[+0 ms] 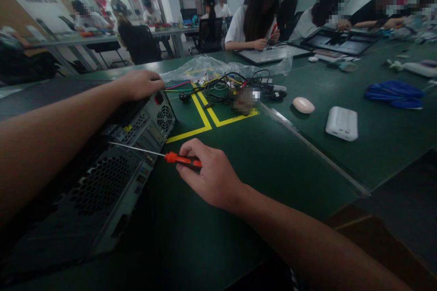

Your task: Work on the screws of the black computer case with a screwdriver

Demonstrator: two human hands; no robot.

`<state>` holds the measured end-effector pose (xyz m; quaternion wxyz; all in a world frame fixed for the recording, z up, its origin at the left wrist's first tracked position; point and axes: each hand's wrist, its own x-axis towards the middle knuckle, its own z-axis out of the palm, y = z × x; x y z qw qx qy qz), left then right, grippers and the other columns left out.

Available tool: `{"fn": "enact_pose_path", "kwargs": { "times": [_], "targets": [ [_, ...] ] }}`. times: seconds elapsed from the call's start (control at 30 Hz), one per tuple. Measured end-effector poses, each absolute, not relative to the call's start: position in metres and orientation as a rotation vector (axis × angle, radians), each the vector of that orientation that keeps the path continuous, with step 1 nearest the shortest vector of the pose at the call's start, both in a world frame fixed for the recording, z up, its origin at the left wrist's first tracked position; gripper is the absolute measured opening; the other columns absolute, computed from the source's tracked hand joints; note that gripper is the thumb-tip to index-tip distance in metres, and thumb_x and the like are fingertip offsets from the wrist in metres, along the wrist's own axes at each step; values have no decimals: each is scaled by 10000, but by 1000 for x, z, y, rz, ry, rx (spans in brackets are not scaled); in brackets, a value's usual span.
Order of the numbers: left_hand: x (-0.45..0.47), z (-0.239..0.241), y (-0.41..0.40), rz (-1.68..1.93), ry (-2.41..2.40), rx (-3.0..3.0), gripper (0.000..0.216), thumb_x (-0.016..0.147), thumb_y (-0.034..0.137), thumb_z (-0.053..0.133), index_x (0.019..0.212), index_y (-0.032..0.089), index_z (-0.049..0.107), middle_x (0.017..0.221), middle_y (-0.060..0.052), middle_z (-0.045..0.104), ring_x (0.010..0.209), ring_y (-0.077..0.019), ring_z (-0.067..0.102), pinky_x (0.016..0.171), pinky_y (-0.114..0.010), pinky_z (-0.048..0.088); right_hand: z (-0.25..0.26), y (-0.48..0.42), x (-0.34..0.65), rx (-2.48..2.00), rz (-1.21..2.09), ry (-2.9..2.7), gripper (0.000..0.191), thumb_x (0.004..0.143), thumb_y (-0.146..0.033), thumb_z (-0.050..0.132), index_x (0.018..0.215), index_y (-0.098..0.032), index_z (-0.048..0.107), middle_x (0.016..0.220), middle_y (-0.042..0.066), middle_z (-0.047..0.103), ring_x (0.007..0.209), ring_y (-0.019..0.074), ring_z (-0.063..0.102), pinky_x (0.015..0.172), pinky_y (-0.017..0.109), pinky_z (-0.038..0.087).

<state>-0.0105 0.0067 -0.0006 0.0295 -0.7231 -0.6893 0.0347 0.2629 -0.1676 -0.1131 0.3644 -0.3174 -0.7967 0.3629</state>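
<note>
A dark computer case lies tilted at the left, its vented panel and rear ports facing me. Over the far top corner of the case, my left hand is closed, gripping its edge; some fingertips are hidden. My right hand is closed around the orange and black handle of a screwdriver. The long thin shaft points left across the case, with its tip near the dark area above the honeycomb vent. Whether the tip touches anything is unclear.
Beyond the case lie tangled cables and clear plastic wrap, near yellow tape. To the right are a pale oval object, a white box-shaped device and a blue bundle. Across the table, a person works over a flat panel.
</note>
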Motion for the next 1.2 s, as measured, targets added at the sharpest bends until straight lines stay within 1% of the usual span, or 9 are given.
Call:
{"fn": "enact_pose_path", "kwargs": {
  "times": [0.1, 0.23, 0.4, 0.7, 0.87, 1.0, 1.2],
  "targets": [
    [-10, -1, 6, 81, -2149, -2234, 836, 1106, 570, 301, 1598, 81, 769, 1567, -240, 777, 1483, -441, 706, 1281, -540, 532, -114, -167, 263, -829, 922, -2062, 138, 1064, -333, 745, 1167, -287, 666, 1065, 8, 815, 855, 206, 718, 818, 352, 501],
    [-8, -1, 4, 80, -2149, -2232, 833, 1118, 549, 293, 1592, 45, 757, 1592, -260, 757, 1517, -460, 685, 1309, -553, 508, -114, -168, 264, -826, 913, -2057, 133, 1073, -349, 736, 1170, -284, 672, 1066, 10, 802, 873, 205, 726, 820, 348, 487],
    [-4, 1, 2, 93, -2151, -2221, 826, 1120, 541, 293, 1600, 42, 744, 1596, -264, 755, 1522, -443, 691, 1307, -528, 511, -113, -167, 264, -814, 923, -2057, 142, 1082, -384, 715, 1169, -281, 668, 1081, 17, 804, 848, 198, 701, 815, 356, 488],
    [-3, 1, 0, 91, -2152, -2232, 825, 1109, 524, 292, 1590, 36, 752, 1575, -267, 765, 1469, -457, 715, 1274, -545, 538, -114, -167, 264, -812, 918, -2045, 148, 1074, -386, 721, 1156, -274, 670, 1084, 24, 813, 846, 194, 698, 820, 356, 495],
    [-3, 0, 0, 111, -2114, -2234, 850, 1108, 512, 247, 1602, 17, 729, 1593, -277, 749, 1510, -440, 699, 1288, -518, 523, -114, -167, 264, -809, 908, -2044, 150, 1071, -384, 729, 1154, -276, 668, 1087, 22, 813, 854, 198, 702, 819, 351, 495],
    [-2, 0, 0, 131, -2129, -2220, 861, 1095, 509, 243, 1591, -4, 724, 1579, -300, 744, 1516, -456, 697, 1287, -532, 523, -112, -167, 265, -812, 914, -2042, 138, 1071, -374, 727, 1148, -275, 668, 1076, 19, 810, 846, 198, 702, 812, 347, 492],
    [-3, 1, 1, 126, -2132, -2228, 846, 1106, 517, 258, 1600, 20, 732, 1592, -285, 744, 1522, -461, 691, 1295, -546, 516, -108, -169, 265, -828, 945, -2024, 143, 1059, -384, 732, 1128, -271, 678, 1043, 21, 814, 831, 196, 681, 804, 349, 487]
  ]
}}
